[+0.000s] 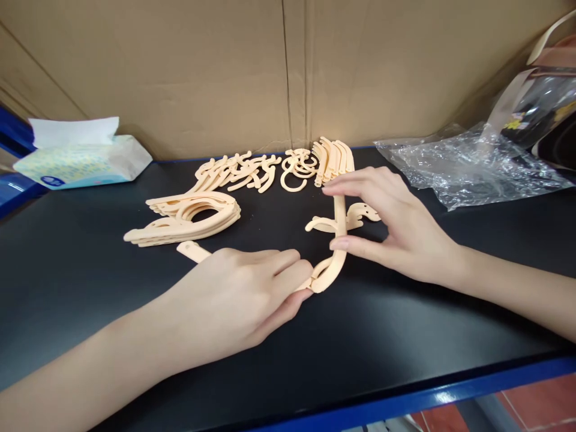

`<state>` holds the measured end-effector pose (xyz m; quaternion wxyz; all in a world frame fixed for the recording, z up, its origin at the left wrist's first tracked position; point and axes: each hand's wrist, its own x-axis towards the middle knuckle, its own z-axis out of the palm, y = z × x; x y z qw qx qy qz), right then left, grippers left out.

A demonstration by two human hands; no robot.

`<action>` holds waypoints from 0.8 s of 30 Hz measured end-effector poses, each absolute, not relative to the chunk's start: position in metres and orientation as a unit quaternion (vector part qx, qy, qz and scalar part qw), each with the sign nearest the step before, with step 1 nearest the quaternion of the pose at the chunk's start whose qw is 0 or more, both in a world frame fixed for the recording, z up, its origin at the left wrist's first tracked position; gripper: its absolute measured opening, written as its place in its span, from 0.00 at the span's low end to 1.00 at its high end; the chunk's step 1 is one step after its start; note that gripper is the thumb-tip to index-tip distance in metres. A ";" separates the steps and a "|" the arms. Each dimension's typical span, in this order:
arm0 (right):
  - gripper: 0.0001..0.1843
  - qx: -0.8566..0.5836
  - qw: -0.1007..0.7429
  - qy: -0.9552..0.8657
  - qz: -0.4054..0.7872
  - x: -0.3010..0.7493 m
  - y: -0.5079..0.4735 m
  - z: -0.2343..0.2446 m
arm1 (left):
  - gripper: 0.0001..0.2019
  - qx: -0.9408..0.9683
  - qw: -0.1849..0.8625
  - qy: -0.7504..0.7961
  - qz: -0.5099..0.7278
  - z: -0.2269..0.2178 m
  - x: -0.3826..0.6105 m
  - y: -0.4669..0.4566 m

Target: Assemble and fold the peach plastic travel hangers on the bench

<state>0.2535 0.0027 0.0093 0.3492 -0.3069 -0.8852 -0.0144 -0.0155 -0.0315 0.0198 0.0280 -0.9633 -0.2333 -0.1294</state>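
Observation:
A beige plastic folding clothes hanger (338, 264) is held low over the black table, one arm pointing away from me and the other running left under my fingers. My left hand (252, 294) is closed over the left arm, whose end pokes out beyond the knuckles. With thumb and fingers apart on either side, my right hand (396, 225) grips the upright arm. Just behind that arm lies a loose curved beige piece (362, 213), partly covered by the hanger and right hand. A stack of folded hangers (189, 219) rests beyond my left hand.
Farther back lie many small curved beige parts (238, 171), loose hooks (294, 183) and a bunch of long arms (333, 159). A tissue pack (85, 162) sits at the left, a clear plastic bag (468, 165) at the right. Brown cardboard (193, 72) stands behind the table.

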 end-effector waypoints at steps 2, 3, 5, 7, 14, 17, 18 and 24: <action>0.23 -0.344 0.354 -0.869 0.006 0.254 0.007 0.006 | 0.16 -0.963 0.043 -0.235 -0.127 0.019 -0.015 -0.031; 0.20 -0.357 0.358 -0.863 0.014 0.254 0.008 0.005 | 0.17 -0.962 0.054 -0.239 -0.124 0.019 -0.014 -0.031; 0.15 -0.368 0.366 -0.854 0.037 0.255 0.009 0.005 | 0.19 -0.956 0.082 -0.255 -0.120 0.020 -0.014 -0.031; 0.13 -0.365 0.381 -0.846 0.078 0.255 0.006 0.008 | 0.19 -0.945 0.107 -0.285 -0.120 0.022 -0.013 -0.031; 0.10 -0.340 0.360 -0.842 0.216 0.254 0.003 0.015 | 0.09 -0.898 0.049 -0.401 -0.175 0.024 -0.017 -0.024; 0.08 -0.311 0.317 -0.875 0.190 0.252 0.002 0.013 | 0.06 -0.888 0.010 -0.408 -0.212 0.022 -0.019 -0.022; 0.08 -0.310 0.311 -0.881 0.176 0.252 0.001 0.013 | 0.06 -0.889 -0.006 -0.408 -0.209 0.022 -0.018 -0.022; 0.12 -0.314 0.259 -0.890 0.207 0.251 -0.002 0.011 | 0.06 -0.900 -0.046 -0.382 -0.202 0.028 -0.013 -0.025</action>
